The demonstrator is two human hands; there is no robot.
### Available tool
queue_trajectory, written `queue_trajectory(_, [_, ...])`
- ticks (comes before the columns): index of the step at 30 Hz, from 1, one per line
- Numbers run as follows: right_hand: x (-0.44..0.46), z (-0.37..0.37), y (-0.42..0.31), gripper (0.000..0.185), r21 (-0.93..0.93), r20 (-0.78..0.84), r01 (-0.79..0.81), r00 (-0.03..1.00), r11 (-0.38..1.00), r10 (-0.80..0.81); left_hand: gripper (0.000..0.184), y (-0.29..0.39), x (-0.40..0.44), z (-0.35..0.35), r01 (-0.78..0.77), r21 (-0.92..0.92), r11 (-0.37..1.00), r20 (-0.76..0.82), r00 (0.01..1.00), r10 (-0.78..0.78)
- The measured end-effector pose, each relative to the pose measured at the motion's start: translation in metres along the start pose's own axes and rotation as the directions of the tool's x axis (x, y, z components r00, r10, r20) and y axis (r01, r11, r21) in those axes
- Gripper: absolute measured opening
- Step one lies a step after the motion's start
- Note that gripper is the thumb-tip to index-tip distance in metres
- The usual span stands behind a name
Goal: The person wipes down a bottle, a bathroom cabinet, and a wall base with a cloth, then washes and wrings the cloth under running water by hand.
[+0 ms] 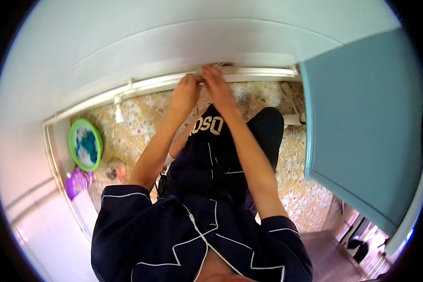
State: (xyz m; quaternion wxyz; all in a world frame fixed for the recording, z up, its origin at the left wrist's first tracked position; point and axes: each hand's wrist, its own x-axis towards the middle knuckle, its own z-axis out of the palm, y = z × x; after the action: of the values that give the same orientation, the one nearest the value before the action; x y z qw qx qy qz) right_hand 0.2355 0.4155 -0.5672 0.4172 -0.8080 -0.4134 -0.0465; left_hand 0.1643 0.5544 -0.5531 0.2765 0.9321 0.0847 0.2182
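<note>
Both hands are at the white pipes point(160, 83) that run low along the wall. My left hand point(187, 88) has its fingers curled in at the pipe; what they hold, if anything, is hidden. Just to its right, almost touching it, my right hand point(216, 87) reaches over the pipe with fingers stretched out, slightly blurred. Behind those fingertips a dark, rough patch point(224, 64) shows at the wall. Between the two hands the detail is too small to make out.
A green basin point(99, 141) with teal cloth and suds stands at the left, near a purple bag point(78, 182). A white pipe stub point(119, 113) hangs by the wall. A blue panel point(362, 117) rises at right above the patterned floor point(296, 188).
</note>
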Motion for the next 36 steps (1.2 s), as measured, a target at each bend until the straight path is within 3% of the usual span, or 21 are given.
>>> queue_trajectory(2, [-0.001,-0.008,0.001,0.044,-0.03,0.01,0.07,0.998,0.997,-0.07,0.012,0.006,-0.005,-0.003,0.056,0.004,0.998,-0.038,0.998,-0.055])
queue_trajectory(4, [0.004,-0.017,0.004,0.038,0.002,0.03,-0.097,0.995,0.995,0.097,0.013,0.013,0.003,-0.015,0.078,-0.1,0.992,0.073,0.995,-0.071])
queue_trajectory(5, [0.009,-0.022,0.007,0.038,0.013,0.054,-0.074,0.996,0.997,0.073,0.015,0.006,0.006,-0.018,0.085,-0.085,0.993,0.154,0.986,-0.072])
queue_trajectory(7, [0.016,-0.021,0.01,0.031,-0.042,0.048,-0.115,0.992,0.992,0.117,0.015,0.007,0.008,-0.04,0.098,-0.111,0.989,0.16,0.984,-0.079])
queue_trajectory(8, [0.018,-0.016,0.01,0.031,-0.018,0.065,-0.093,0.993,0.995,0.094,0.016,0.007,0.01,-0.053,0.079,-0.151,0.985,0.182,0.982,-0.051])
queue_trajectory(10, [0.014,-0.007,0.008,0.032,-0.177,-0.107,0.083,0.989,0.981,-0.103,0.02,0.005,0.004,-0.082,0.157,-0.15,0.976,0.187,0.974,-0.128])
queue_trajectory(16, [0.015,-0.005,0.011,0.019,-0.064,-0.135,0.097,0.985,0.993,-0.105,0.023,-0.025,-0.025,-0.158,0.384,-0.244,0.89,0.186,0.92,-0.346])
queue_trajectory(20, [0.011,0.007,-0.01,0.019,0.024,-0.165,0.021,0.986,0.999,-0.016,0.024,-0.06,-0.05,-0.187,0.452,-0.232,0.861,0.135,0.892,-0.432])
queue_trajectory(22, [0.02,0.031,-0.024,0.022,-0.053,-0.157,0.15,0.975,0.987,-0.157,0.023,-0.074,-0.055,-0.195,0.459,-0.229,0.858,0.155,0.888,-0.434])
queue_trajectory(24, [0.041,0.072,-0.045,0.021,0.036,-0.167,0.279,0.949,0.96,-0.269,0.023,-0.078,-0.064,-0.199,0.491,-0.226,0.841,0.172,0.87,-0.462])
queue_trajectory(26, [0.061,0.109,-0.076,0.016,0.098,-0.168,0.35,0.928,0.931,-0.331,0.021,-0.071,-0.065,-0.198,0.334,-0.071,0.94,-0.012,0.942,-0.336])
queue_trajectory(28, [0.074,0.134,-0.106,0.014,0.14,-0.157,0.362,0.927,0.922,-0.34,0.025,-0.08,-0.066,-0.188,0.346,-0.064,0.936,-0.019,0.937,-0.348])
queue_trajectory(30, [0.08,0.15,-0.121,0.017,0.121,-0.187,0.378,0.917,0.918,-0.353,0.029,-0.091,-0.06,-0.175,0.096,0.155,0.983,-0.214,0.975,-0.062])
queue_trajectory(32, [0.083,0.146,-0.121,0.014,0.142,-0.15,0.359,0.929,0.922,-0.339,0.035,-0.101,-0.049,-0.166,0.054,0.153,0.987,-0.201,0.979,-0.023])
queue_trajectory(34, [0.081,0.131,-0.112,0.012,0.145,-0.115,0.326,0.943,0.934,-0.312,0.04,-0.101,-0.033,-0.156,-0.098,0.266,0.959,-0.077,0.989,0.123])
queue_trajectory(36, [0.079,0.113,-0.095,0.019,0.1,-0.05,0.359,0.933,0.928,-0.356,0.04,-0.095,-0.017,-0.143,-0.153,0.236,0.96,-0.067,0.983,0.173])
